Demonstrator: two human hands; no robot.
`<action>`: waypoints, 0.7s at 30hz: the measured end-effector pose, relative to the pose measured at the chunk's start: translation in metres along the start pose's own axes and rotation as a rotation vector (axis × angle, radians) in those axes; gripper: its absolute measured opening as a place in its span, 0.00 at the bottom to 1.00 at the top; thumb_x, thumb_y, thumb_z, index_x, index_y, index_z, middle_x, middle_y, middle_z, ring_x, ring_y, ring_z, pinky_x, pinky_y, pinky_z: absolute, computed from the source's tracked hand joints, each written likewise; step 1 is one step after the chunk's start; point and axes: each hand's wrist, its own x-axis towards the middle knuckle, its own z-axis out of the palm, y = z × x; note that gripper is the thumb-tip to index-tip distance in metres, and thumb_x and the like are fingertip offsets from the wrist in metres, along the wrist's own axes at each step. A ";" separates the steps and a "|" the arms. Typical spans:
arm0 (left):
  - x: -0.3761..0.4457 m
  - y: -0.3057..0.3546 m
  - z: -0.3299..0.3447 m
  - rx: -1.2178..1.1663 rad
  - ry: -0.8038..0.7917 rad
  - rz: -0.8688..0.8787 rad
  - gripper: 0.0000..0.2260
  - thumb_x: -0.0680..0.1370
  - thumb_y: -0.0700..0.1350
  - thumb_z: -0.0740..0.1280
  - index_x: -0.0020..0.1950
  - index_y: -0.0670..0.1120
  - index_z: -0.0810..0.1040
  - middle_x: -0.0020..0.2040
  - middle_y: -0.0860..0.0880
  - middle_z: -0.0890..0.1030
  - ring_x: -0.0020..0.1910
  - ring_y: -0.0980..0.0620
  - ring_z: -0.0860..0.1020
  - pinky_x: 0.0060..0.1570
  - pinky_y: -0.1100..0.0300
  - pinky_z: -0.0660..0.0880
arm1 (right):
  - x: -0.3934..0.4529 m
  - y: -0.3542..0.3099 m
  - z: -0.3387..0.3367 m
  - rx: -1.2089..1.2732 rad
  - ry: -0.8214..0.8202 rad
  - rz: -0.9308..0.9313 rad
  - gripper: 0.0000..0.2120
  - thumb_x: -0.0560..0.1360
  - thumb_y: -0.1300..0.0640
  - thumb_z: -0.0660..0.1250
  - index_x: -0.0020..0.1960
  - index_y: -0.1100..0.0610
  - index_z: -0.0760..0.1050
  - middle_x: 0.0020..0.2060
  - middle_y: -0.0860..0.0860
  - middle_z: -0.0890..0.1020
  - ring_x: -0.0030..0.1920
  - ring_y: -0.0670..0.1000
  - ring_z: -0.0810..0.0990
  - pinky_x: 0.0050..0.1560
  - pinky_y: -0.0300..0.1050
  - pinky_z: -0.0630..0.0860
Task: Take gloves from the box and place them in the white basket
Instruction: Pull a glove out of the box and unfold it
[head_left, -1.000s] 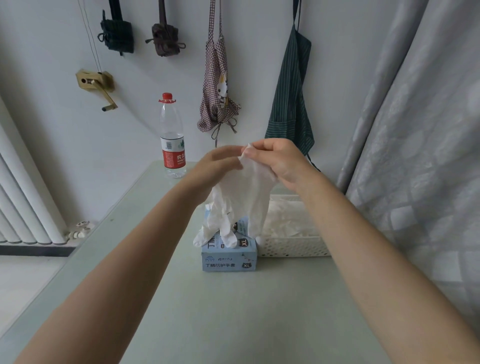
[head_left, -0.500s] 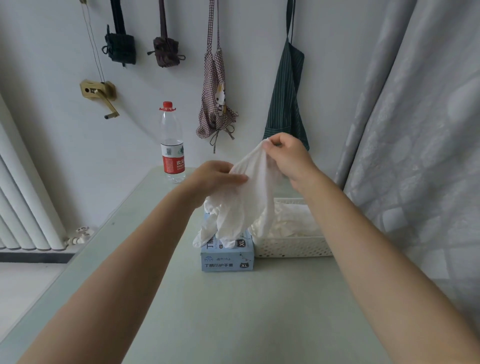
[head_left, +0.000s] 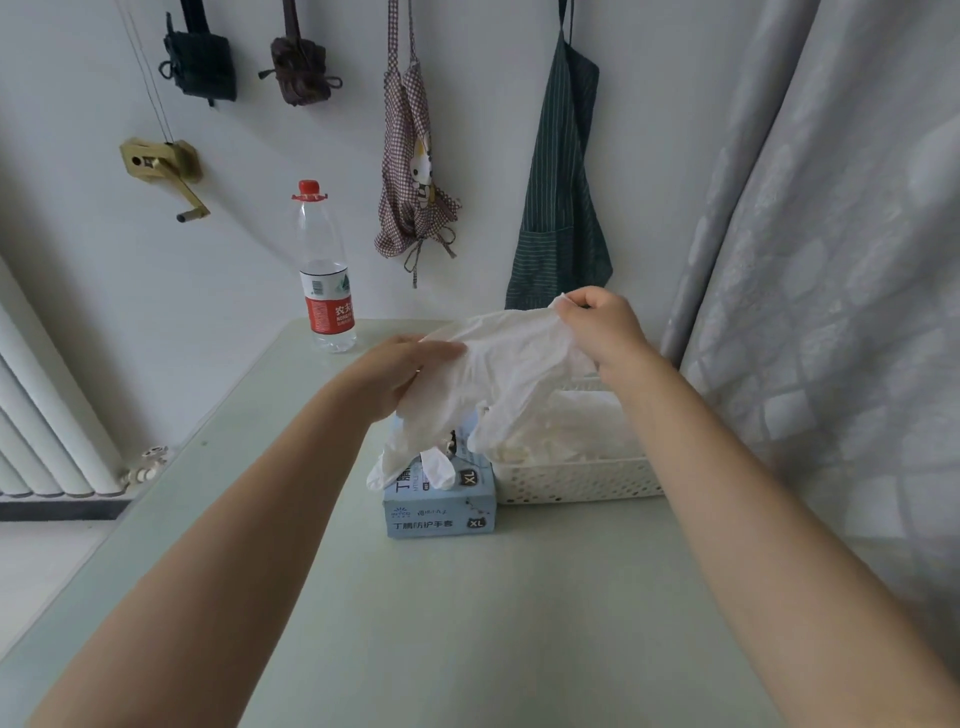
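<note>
Stretched out between both hands, a white glove is held up above the blue box. Its cuff is pinched by the right hand, and its side is gripped by the left hand. It is likely kept flat so it can be laid in the white basket, just right of the box, where more gloves are already piled.

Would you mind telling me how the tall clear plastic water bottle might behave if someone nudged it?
The tall clear plastic water bottle with a red cap looks mostly empty, so it is probably light. It stands upright, narrow and tall, on the pale green table, so a nudge near its top would likely tip it, then let it roll.
</note>
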 end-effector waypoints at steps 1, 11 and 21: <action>0.003 0.003 0.004 0.093 0.024 0.007 0.12 0.76 0.49 0.72 0.53 0.42 0.81 0.45 0.43 0.82 0.44 0.45 0.80 0.44 0.56 0.77 | 0.003 0.008 -0.003 -0.011 0.015 0.022 0.06 0.77 0.56 0.66 0.47 0.58 0.79 0.36 0.49 0.77 0.36 0.48 0.73 0.34 0.39 0.70; 0.081 -0.015 0.094 0.795 0.275 0.231 0.13 0.77 0.46 0.67 0.62 0.48 0.78 0.56 0.49 0.78 0.50 0.51 0.77 0.48 0.59 0.72 | 0.036 0.117 -0.042 -0.274 0.110 0.184 0.14 0.77 0.57 0.63 0.43 0.70 0.75 0.37 0.66 0.77 0.38 0.57 0.75 0.37 0.47 0.67; 0.077 -0.043 0.159 1.257 -0.162 0.290 0.34 0.75 0.71 0.58 0.76 0.56 0.62 0.77 0.52 0.63 0.75 0.48 0.60 0.73 0.47 0.54 | 0.039 0.140 -0.059 -0.555 0.149 0.044 0.08 0.80 0.59 0.61 0.56 0.62 0.74 0.54 0.60 0.80 0.55 0.61 0.77 0.46 0.47 0.68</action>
